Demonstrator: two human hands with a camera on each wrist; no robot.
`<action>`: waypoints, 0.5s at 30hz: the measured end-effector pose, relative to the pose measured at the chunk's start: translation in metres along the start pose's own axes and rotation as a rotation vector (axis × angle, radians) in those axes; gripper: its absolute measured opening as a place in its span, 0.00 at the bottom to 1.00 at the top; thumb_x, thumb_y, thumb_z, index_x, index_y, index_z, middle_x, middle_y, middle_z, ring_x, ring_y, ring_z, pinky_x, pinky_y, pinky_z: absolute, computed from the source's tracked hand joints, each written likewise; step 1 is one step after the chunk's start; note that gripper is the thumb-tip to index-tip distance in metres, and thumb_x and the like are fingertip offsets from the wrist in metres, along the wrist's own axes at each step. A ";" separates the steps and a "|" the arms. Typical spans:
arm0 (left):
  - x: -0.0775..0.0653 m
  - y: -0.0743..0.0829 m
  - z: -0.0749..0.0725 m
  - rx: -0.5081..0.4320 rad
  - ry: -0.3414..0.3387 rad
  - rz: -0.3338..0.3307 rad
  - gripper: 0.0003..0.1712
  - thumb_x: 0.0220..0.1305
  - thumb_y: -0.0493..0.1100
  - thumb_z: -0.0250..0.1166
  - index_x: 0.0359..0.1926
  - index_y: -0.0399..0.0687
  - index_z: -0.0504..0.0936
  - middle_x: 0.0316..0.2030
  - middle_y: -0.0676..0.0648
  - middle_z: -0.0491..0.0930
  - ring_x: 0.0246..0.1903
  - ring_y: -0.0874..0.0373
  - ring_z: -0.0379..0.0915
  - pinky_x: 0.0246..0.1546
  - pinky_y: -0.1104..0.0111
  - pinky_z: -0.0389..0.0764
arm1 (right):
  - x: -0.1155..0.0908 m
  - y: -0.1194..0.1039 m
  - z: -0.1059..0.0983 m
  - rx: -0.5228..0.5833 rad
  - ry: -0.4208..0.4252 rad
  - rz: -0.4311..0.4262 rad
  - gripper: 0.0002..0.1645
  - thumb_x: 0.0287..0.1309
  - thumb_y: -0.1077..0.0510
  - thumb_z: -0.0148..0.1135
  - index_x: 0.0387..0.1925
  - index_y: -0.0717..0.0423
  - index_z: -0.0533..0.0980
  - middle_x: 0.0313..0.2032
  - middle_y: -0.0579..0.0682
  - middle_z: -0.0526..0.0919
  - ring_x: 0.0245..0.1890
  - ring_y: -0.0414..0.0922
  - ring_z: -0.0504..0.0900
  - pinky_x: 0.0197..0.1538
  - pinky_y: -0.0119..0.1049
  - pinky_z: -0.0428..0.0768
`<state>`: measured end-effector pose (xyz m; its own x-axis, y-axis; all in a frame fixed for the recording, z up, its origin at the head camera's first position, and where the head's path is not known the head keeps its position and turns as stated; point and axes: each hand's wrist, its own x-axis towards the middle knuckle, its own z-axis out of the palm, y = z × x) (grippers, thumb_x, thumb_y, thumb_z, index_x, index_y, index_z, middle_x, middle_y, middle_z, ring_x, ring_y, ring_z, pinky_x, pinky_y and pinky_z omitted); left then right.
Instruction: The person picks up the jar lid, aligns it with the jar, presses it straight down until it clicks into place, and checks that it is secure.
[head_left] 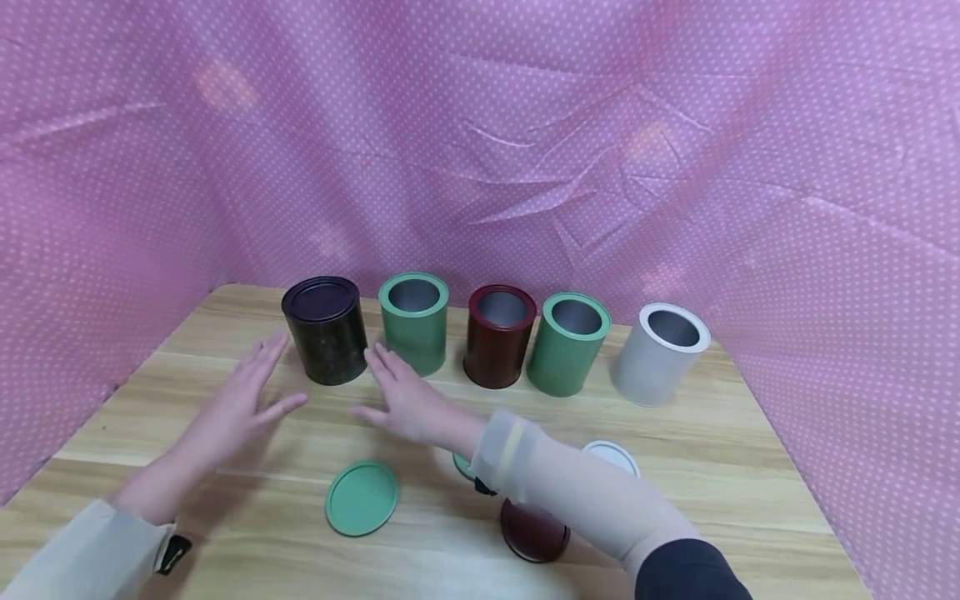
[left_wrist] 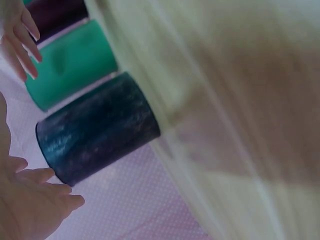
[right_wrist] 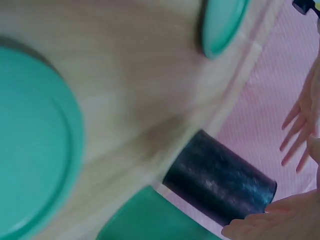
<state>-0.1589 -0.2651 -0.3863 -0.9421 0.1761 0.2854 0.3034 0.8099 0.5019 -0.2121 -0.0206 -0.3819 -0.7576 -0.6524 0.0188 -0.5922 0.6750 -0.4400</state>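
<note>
A black can (head_left: 330,350) with a black lid (head_left: 324,300) on top stands at the left end of a row of cans. My left hand (head_left: 242,400), fingers spread, hovers near its left side and holds nothing. On its other side is my right hand (head_left: 412,404), fingers extended and likewise holding nothing, in front of an uncovered green can (head_left: 427,342). In the left wrist view the black can (left_wrist: 100,130) lies just beyond the left fingertips. Whether any finger touches it, I cannot tell. Behind the right forearm, a second green lid (head_left: 462,467) is partly hidden.
Further right stand a dark red can (head_left: 495,354), another green can (head_left: 562,362) and a white can (head_left: 648,375), all uncovered. A green lid (head_left: 362,498), a dark red lid (head_left: 534,533) and a white lid (head_left: 611,454) lie in front. Pink dotted cloth (head_left: 480,167) surrounds the wooden table (head_left: 712,500).
</note>
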 end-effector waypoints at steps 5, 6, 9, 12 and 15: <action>-0.009 0.002 0.012 0.041 0.007 0.053 0.49 0.64 0.50 0.65 0.76 0.44 0.47 0.73 0.31 0.49 0.71 0.28 0.42 0.63 0.31 0.49 | -0.013 0.004 0.013 -0.115 -0.046 -0.056 0.50 0.65 0.34 0.51 0.77 0.52 0.44 0.77 0.53 0.45 0.76 0.48 0.46 0.75 0.41 0.52; -0.010 0.002 0.014 0.049 0.006 0.060 0.48 0.63 0.50 0.65 0.76 0.43 0.49 0.73 0.31 0.50 0.70 0.28 0.43 0.63 0.31 0.51 | -0.016 0.005 0.016 -0.139 -0.060 -0.064 0.50 0.66 0.34 0.50 0.77 0.52 0.44 0.77 0.53 0.45 0.76 0.48 0.46 0.75 0.41 0.52; -0.014 0.003 0.017 0.067 -0.027 0.052 0.48 0.62 0.52 0.66 0.75 0.45 0.51 0.73 0.32 0.50 0.70 0.28 0.45 0.60 0.30 0.53 | -0.024 0.006 0.023 -0.204 -0.095 -0.085 0.50 0.65 0.32 0.48 0.76 0.53 0.45 0.76 0.53 0.47 0.76 0.48 0.47 0.75 0.40 0.53; -0.018 0.004 0.020 0.084 -0.066 0.036 0.48 0.62 0.54 0.66 0.76 0.49 0.51 0.73 0.33 0.51 0.70 0.28 0.46 0.58 0.28 0.55 | -0.031 0.006 0.029 -0.240 -0.130 -0.095 0.50 0.65 0.31 0.47 0.76 0.52 0.45 0.76 0.52 0.47 0.76 0.49 0.47 0.75 0.40 0.53; -0.022 0.006 0.026 0.100 -0.087 0.049 0.49 0.61 0.54 0.66 0.76 0.51 0.51 0.71 0.33 0.55 0.69 0.28 0.48 0.59 0.29 0.56 | -0.036 0.006 0.032 -0.245 -0.148 -0.113 0.50 0.65 0.32 0.49 0.76 0.52 0.45 0.77 0.52 0.47 0.76 0.50 0.48 0.75 0.40 0.53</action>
<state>-0.1404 -0.2496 -0.4112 -0.9365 0.2616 0.2337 0.3382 0.8500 0.4039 -0.1793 -0.0040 -0.4145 -0.6455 -0.7592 -0.0834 -0.7328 0.6465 -0.2125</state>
